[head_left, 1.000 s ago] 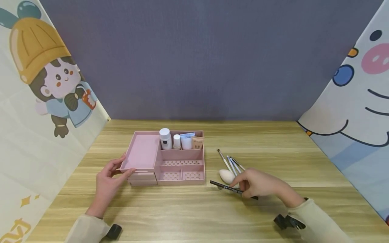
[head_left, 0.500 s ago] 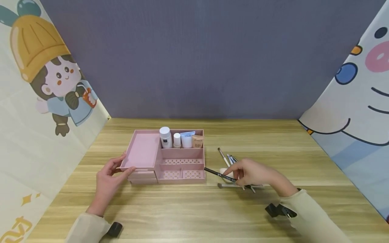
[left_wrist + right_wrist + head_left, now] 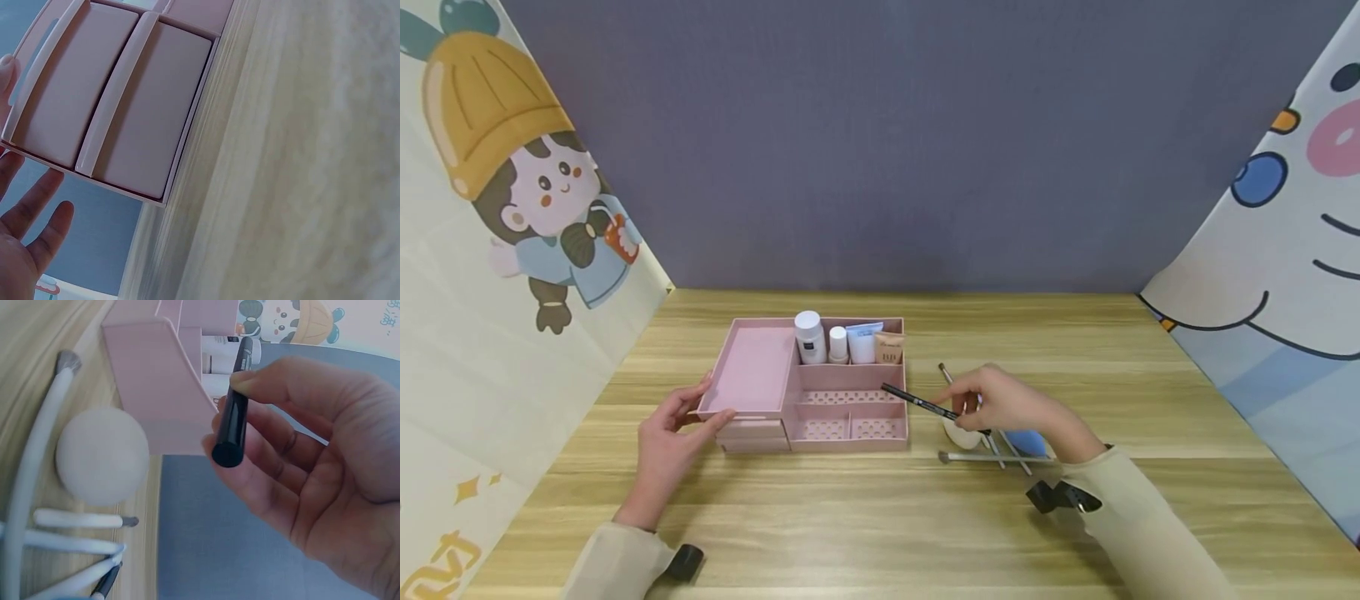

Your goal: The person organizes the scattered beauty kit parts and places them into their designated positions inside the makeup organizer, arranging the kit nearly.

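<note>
My left hand [image 3: 673,433] holds the front left corner of a pink desktop organizer [image 3: 748,367], thumb on the front edge and fingers along the side. In the left wrist view the organizer's two drawers [image 3: 153,106] are closed. A black makeup pen [image 3: 922,403] is pinched between the thumb and fingers of my right hand [image 3: 1011,406]. Its far tip is over the organizer's right compartments, tilted up to the left. In the right wrist view the pen [image 3: 232,422] points away, its blunt end toward the camera. A white makeup sponge [image 3: 961,436] lies below the right hand.
A white bottle [image 3: 810,340], a small white-capped bottle [image 3: 838,347], a light blue tube [image 3: 864,343] and a tan tube [image 3: 890,349] stand in the organizer's back row. A makeup brush [image 3: 985,457], other brushes and a blue item [image 3: 1027,442] lie on the wooden table [image 3: 820,525].
My right hand has lifted the pen off the table and carried it left and away toward the organizer, uncovering the brush and the blue item. The left hand keeps its place.
</note>
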`<state>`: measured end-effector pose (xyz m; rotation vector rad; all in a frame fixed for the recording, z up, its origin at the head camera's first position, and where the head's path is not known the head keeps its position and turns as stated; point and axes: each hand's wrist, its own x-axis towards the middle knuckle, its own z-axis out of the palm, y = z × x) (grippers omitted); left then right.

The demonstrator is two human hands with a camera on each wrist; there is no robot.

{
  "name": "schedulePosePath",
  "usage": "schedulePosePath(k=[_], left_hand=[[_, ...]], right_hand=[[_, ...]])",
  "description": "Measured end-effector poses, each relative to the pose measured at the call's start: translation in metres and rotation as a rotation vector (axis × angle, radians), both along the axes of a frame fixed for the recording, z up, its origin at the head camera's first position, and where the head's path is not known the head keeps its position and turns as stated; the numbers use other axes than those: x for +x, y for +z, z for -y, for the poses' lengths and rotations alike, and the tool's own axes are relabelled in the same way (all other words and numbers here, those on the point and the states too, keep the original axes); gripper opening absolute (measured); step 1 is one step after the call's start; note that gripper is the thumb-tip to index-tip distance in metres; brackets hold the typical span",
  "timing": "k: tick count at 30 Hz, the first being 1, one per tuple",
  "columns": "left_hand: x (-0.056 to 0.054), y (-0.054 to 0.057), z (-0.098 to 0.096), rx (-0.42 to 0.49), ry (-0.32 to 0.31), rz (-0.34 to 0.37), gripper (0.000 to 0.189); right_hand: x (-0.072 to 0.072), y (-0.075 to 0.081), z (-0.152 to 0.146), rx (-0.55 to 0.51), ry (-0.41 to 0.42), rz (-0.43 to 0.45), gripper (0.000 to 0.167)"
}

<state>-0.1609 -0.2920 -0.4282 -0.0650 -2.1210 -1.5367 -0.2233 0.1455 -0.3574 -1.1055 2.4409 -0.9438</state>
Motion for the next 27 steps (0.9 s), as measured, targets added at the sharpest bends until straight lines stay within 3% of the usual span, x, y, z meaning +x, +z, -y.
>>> schedulePosePath(k=[14, 27], left_hand=[[-0.002, 0.000, -0.001, 0.026, 0.013, 0.000, 0.046], [-0.002, 0.000, -0.001, 0.031, -0.002, -0.012, 0.044]], right_hand=[[-0.020, 0.003, 0.024, -0.037, -0.014, -0.081, 0.030], [-0.038, 0.003, 0.048, 0.007, -0.015, -0.036, 0.027]])
